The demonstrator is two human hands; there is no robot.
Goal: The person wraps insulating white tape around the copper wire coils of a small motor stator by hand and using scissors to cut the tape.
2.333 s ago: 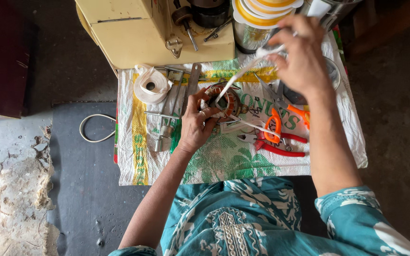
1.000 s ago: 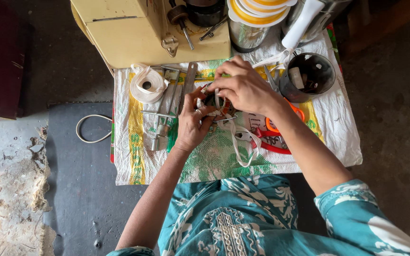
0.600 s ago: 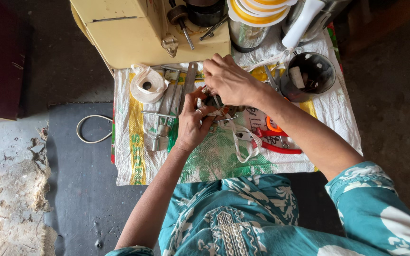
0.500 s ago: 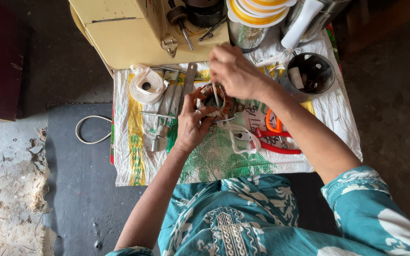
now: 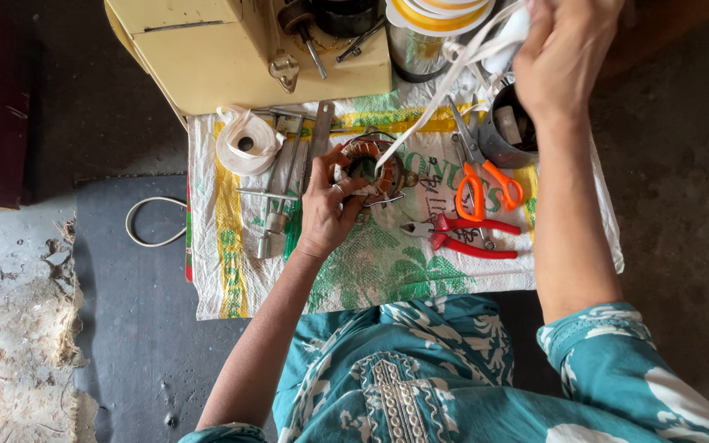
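My left hand (image 5: pixel 328 209) grips a round motor stator with copper-coloured windings (image 5: pixel 368 166) and holds it on a printed woven sack (image 5: pixel 387 271). A white tape strip (image 5: pixel 445 90) runs taut from the stator up to my right hand (image 5: pixel 566 51). That hand is raised at the top right, fingers closed on the strip's far end. The stator's lower side is hidden by my left fingers.
Orange-handled scissors (image 5: pixel 486 182) and red-handled pliers (image 5: pixel 463 236) lie right of the stator. A white tape roll (image 5: pixel 244 142) and metal tools (image 5: pixel 276 205) lie to its left. A yellowish machine (image 5: pixel 240 45), a metal tin (image 5: pixel 509 131) and tape reels (image 5: pixel 436 12) stand at the back.
My right hand has drawn away from the stator, up and to the right, pulling the white tape strip out long and taut. My left hand stays on the stator.
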